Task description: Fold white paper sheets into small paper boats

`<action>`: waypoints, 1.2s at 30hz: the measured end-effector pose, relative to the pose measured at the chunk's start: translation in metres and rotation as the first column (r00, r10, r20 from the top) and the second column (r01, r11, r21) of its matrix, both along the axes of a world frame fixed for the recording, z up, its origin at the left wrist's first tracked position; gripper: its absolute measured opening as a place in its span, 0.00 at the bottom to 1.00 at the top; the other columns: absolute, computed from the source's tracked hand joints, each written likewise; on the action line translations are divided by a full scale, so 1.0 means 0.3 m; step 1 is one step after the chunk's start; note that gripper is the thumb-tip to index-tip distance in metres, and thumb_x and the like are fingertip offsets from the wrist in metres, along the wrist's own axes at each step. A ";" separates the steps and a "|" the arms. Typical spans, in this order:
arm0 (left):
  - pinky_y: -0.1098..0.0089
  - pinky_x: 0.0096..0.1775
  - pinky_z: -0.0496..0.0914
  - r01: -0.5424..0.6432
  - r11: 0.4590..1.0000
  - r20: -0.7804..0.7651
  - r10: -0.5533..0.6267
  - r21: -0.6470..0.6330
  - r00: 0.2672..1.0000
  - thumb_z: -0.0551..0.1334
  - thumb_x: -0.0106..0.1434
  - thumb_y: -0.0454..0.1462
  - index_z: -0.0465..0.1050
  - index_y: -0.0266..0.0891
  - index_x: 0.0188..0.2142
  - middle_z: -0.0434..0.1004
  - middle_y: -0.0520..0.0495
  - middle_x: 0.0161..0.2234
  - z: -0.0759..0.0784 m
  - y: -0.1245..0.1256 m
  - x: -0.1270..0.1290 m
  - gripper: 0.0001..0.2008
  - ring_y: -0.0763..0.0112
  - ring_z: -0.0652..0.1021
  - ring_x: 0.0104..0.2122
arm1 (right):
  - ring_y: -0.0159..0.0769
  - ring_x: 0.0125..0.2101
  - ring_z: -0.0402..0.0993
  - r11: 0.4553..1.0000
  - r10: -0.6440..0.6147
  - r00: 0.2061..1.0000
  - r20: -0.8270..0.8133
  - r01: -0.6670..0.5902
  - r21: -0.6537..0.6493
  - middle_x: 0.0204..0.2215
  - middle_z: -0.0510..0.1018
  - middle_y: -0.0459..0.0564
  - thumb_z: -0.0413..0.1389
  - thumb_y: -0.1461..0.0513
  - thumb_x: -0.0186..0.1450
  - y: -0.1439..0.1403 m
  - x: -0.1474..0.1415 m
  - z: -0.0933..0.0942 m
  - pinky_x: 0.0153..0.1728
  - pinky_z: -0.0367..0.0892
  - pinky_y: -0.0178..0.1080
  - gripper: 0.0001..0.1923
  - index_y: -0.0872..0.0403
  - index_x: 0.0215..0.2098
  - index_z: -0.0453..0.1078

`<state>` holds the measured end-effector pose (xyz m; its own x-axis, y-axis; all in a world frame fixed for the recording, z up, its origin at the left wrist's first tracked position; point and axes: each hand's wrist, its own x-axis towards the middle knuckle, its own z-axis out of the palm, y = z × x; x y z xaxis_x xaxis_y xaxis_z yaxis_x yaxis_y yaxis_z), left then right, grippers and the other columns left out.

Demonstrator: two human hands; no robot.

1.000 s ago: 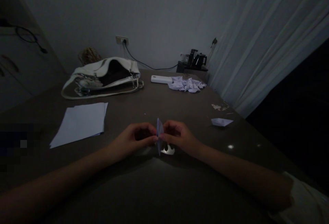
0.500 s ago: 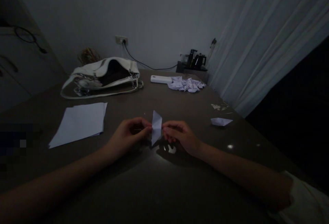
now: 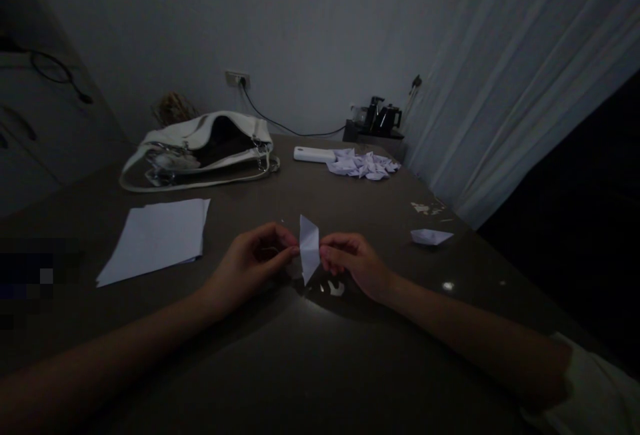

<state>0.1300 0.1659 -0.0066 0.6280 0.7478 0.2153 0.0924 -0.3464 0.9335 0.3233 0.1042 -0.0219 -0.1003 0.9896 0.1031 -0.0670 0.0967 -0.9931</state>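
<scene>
A small folded white paper piece (image 3: 309,246) stands upright just above the dark table (image 3: 300,355), its broad face turned toward me. My left hand (image 3: 250,265) pinches its left edge between thumb and fingertips. On the opposite edge, my right hand (image 3: 353,263) pinches it the same way. Both forearms reach in from the bottom corners of the view.
A stack of white sheets (image 3: 155,238) lies at the left. Behind it sits an open white handbag (image 3: 200,148). A white phone (image 3: 313,153) and a heap of folded paper pieces (image 3: 364,164) are at the back. One folded paper boat (image 3: 431,236) rests at right near the curtain (image 3: 500,88).
The paper piece was edge-on to me a second ago; it has been turned and spread so its flat face shows. Both hands have lifted slightly and stayed pinched on it.
</scene>
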 end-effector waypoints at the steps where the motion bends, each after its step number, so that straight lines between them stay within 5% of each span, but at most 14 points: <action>1: 0.73 0.32 0.71 -0.008 0.999 -0.006 0.008 0.037 1.000 0.63 0.59 0.40 0.71 0.37 0.32 0.75 0.50 0.29 -0.001 0.000 -0.002 0.08 0.71 0.76 0.30 | 0.23 0.17 0.60 1.000 -0.002 1.000 0.001 0.002 -0.006 0.18 0.70 0.41 0.61 0.55 0.57 -0.001 -0.001 0.001 0.19 0.55 0.29 0.10 0.55 0.27 0.72; 18: 0.71 0.32 0.72 -0.138 0.935 0.010 0.142 0.326 0.990 0.62 0.60 0.41 0.73 0.37 0.31 0.75 0.49 0.29 -0.007 -0.003 -0.017 0.08 0.69 0.77 0.29 | 0.24 0.20 0.64 0.992 0.070 0.978 0.196 -0.089 0.092 0.23 0.72 0.44 0.54 0.57 0.64 -0.020 -0.023 0.005 0.20 0.59 0.29 0.11 0.57 0.35 0.72; 36: 0.72 0.30 0.68 -0.167 0.939 0.063 0.155 0.301 0.986 0.63 0.60 0.40 0.73 0.37 0.29 0.70 0.50 0.29 -0.008 0.013 -0.012 0.08 0.71 0.73 0.30 | 0.26 0.21 0.64 0.989 0.005 0.937 0.348 -0.055 0.134 0.26 0.73 0.45 0.54 0.61 0.64 -0.029 -0.026 0.004 0.24 0.60 0.32 0.14 0.57 0.46 0.70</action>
<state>0.1265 0.1697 -0.0089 0.4914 0.7336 0.4694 0.1370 -0.5974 0.7902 0.3154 0.0955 -0.0206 -0.1840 0.9638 0.1932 0.2732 0.2389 -0.9318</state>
